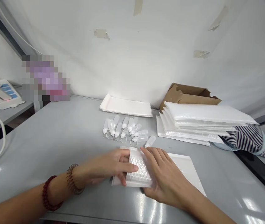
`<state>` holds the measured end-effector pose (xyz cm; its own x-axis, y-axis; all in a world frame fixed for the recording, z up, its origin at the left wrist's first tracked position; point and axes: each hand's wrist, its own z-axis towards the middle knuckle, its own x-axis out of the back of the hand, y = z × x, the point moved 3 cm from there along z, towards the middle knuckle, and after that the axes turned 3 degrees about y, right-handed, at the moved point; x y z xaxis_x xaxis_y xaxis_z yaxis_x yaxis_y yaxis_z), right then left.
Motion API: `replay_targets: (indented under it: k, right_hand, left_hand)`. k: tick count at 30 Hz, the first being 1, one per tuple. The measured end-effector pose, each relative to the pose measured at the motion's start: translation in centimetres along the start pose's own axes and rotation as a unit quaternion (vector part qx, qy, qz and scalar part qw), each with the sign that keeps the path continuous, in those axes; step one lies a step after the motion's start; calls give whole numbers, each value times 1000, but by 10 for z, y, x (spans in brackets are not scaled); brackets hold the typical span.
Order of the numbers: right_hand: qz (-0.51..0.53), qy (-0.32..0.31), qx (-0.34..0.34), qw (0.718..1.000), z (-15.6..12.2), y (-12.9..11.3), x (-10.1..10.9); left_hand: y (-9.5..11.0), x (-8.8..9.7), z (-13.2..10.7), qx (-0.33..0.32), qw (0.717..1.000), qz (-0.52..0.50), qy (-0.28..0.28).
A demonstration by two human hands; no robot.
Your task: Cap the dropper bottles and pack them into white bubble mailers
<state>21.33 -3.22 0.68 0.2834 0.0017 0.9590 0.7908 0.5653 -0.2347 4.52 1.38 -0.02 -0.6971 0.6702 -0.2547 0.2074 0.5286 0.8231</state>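
Observation:
A white bubble mailer [139, 165] lies low over the front of the table, its bubbled surface showing between my hands. My left hand [113, 165] pinches its left side, thumb on top and fingers partly behind or inside; which of these I cannot tell. Across the right part of the same mailer, my right hand [162, 177] is closed, fingers over the face and thumb beneath the near edge. Another white sheet or mailer part [185, 165] shows beyond that hand on the right. Just past the mailer sit several small translucent dropper bottles [118, 129] with white caps and thin loops.
Flat white mailers [126, 106] lie against the wall. At right is a stack of padded mailers [207, 115] before an open cardboard box [190, 95], with striped cloth [255, 140] beside it. A white cable [3, 137] hangs on the left over the grey table [53, 133].

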Motion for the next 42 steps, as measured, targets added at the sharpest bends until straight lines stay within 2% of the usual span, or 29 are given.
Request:
replay_targets:
  k: [5,7,9,12,14,16,18,20,22,24,27,30,33,38,42]
  right_hand:
    - [0,21,14,1000,-1,-2,1]
    - [4,4,5,1000,-1,0,4]
    - [12,-32,-14,999,-1,6,10]
    - [15,-85,-63,994,-4,24,26]
    - [9,-100,-101,990,-8,39,36]
    - [13,-125,-126,984,-13,53,41]
    - [25,-156,-139,978,-18,64,42]
    - [39,-185,-146,971,-23,70,41]
    - [48,-204,-150,966,-26,72,39]
    - [53,-212,-152,964,-28,73,38]
    - [53,-208,-152,965,-30,74,36]
    - [50,-193,-142,970,-30,74,35]
    - [45,-176,-126,975,-30,75,33]
    - [14,-136,-136,981,-28,77,32]
    - [-1,-110,-130,985,-24,72,33]
  left_hand:
    - [2,-8,-8,-48,994,10,-102]
    - [2,-7,-7,-62,991,37,-114]
    - [3,-2,-5,-91,990,77,-73]
    - [7,11,-2,-171,969,163,79]
    - [7,17,-2,-210,941,210,163]
    - [6,16,-2,-271,903,278,186]
    - [2,8,-2,-345,836,393,167]
    - [-4,-1,1,-380,762,506,137]
    - [-9,-8,6,-362,723,575,123]
    - [-11,-12,12,-341,702,612,128]
    - [-9,-16,18,-327,693,626,145]
    - [-6,-17,19,-326,697,620,154]
    - [-4,-13,15,-316,707,610,166]
    - [-8,-3,11,-284,729,597,182]
    - [-11,4,9,-245,757,570,205]
